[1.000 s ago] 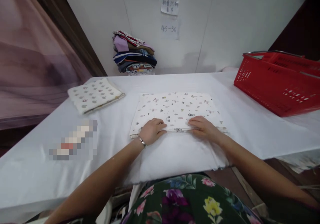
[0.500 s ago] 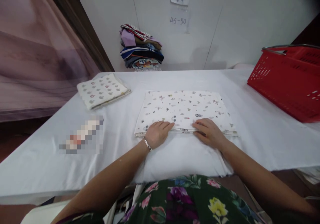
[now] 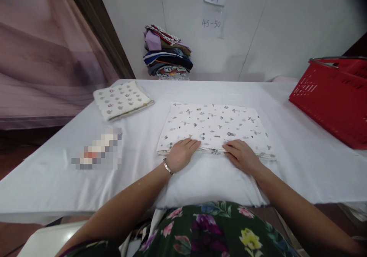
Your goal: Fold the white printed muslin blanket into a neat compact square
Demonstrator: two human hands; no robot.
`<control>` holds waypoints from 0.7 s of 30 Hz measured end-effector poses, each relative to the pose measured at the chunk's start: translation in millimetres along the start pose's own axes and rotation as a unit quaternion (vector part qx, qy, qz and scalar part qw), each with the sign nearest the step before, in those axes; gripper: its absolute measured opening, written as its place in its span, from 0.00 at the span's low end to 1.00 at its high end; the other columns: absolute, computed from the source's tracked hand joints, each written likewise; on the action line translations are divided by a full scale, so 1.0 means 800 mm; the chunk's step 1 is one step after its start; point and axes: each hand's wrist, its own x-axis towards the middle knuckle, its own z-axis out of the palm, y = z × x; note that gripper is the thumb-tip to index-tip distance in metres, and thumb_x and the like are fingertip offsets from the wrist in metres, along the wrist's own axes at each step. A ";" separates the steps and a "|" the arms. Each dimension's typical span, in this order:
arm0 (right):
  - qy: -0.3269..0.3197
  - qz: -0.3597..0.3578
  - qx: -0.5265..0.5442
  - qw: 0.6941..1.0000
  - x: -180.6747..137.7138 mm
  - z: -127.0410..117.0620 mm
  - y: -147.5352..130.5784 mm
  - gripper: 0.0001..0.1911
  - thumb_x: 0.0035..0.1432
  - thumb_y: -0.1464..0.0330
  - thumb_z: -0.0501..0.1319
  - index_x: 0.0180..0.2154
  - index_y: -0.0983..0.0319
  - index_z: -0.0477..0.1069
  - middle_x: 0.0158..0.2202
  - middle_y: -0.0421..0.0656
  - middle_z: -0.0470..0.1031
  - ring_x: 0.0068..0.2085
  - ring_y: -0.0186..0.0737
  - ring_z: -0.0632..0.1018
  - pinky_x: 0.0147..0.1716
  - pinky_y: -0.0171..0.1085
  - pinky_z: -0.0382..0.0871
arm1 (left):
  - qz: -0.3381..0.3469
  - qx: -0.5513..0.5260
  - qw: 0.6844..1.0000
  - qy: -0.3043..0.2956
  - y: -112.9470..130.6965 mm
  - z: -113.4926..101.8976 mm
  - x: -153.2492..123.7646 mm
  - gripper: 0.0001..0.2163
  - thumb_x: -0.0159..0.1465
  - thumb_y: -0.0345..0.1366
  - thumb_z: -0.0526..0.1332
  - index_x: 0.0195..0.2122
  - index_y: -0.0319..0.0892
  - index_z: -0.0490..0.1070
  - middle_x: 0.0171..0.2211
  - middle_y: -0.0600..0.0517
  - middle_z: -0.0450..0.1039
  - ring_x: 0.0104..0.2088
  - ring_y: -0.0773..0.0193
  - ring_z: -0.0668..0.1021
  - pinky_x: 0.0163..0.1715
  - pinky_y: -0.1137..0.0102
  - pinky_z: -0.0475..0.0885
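A folded white cloth with small printed motifs [image 3: 215, 125] lies flat in the middle of the white-covered table [image 3: 200, 173]. My left hand [image 3: 181, 154] rests on its near edge, fingers flat and together, a silver bracelet on the wrist. My right hand [image 3: 242, 155] lies on the same near edge a little to the right, fingers stretched flat. Both hands press on the cloth and neither grips it. A second folded cloth with grey and red prints [image 3: 122, 99] sits at the far left of the table.
A red plastic basket [image 3: 332, 96] stands at the right of the table. A stack of folded coloured fabrics [image 3: 166, 52] sits at the back against the white wall. A blurred-out small object [image 3: 99, 150] lies on the table at the left. A pinkish curtain hangs at the left.
The view has shifted slightly, so everything sits further right and lower in frame. My hands stay on the near edge of the cloth, with the fingers flattened out a little more.
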 end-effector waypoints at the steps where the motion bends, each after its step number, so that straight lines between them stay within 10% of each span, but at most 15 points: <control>1: 0.001 0.002 0.000 1.000 0.000 -0.001 -0.001 0.14 0.63 0.67 0.51 0.47 0.60 0.69 0.44 0.49 0.70 0.45 0.47 0.70 0.42 0.46 0.66 | -0.008 0.004 1.000 0.003 0.000 0.000 -0.001 0.19 0.63 0.25 0.47 0.54 0.42 0.64 0.50 0.48 0.70 0.49 0.60 0.71 0.47 0.63 0.69; 21: -0.072 -0.011 -0.006 0.997 0.020 -0.007 -0.019 0.13 0.63 0.66 0.51 0.46 0.61 0.68 0.43 0.48 0.70 0.43 0.45 0.70 0.41 0.44 0.66 | -0.144 -0.001 0.988 -0.049 -0.080 -0.036 -0.077 0.25 0.53 0.20 0.50 0.52 0.41 0.65 0.55 0.48 0.67 0.55 0.59 0.68 0.54 0.62 0.66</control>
